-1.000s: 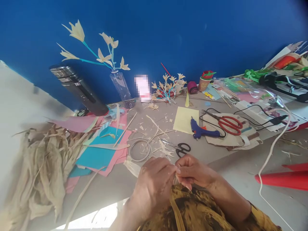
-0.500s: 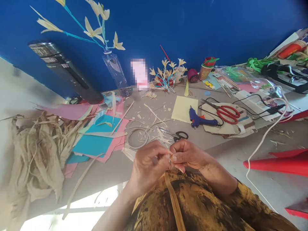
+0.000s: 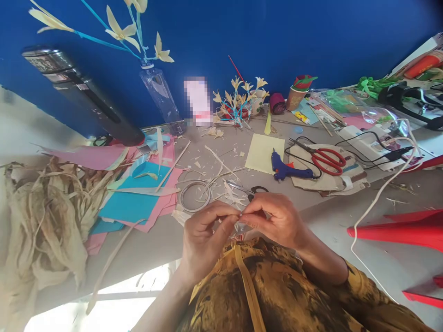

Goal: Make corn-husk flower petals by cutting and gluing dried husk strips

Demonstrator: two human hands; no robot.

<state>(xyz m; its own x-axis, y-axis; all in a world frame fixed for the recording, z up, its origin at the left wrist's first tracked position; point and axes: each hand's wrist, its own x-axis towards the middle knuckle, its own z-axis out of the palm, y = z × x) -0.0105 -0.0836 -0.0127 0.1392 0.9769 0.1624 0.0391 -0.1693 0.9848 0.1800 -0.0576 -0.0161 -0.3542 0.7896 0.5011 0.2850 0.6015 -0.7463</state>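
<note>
My left hand [image 3: 209,237] and my right hand [image 3: 275,219] meet at their fingertips near the table's front edge, just above my lap. Thumb and forefinger of each are pinched together. Whatever is between them is tiny and pale, and I cannot make out its kind. Just beyond the hands lie black-handled scissors [image 3: 259,189], partly covered by my right hand. A roll of tape [image 3: 195,196] rests flat past my left hand, among pale husk scraps [image 3: 233,193].
Dried husks [image 3: 51,221] and blue paper [image 3: 133,193] lie left. A blue glue gun [image 3: 289,170] and red-handled scissors [image 3: 328,160] lie right, by a power strip [image 3: 367,147]. Small husk flowers [image 3: 238,99], a clear bottle [image 3: 159,97] and a dark flask [image 3: 83,92] stand behind.
My fingers have straightened a little and now meet tip to tip, where they were bunched closer together before. The right hand has turned slightly. The whole view has shifted slightly.
</note>
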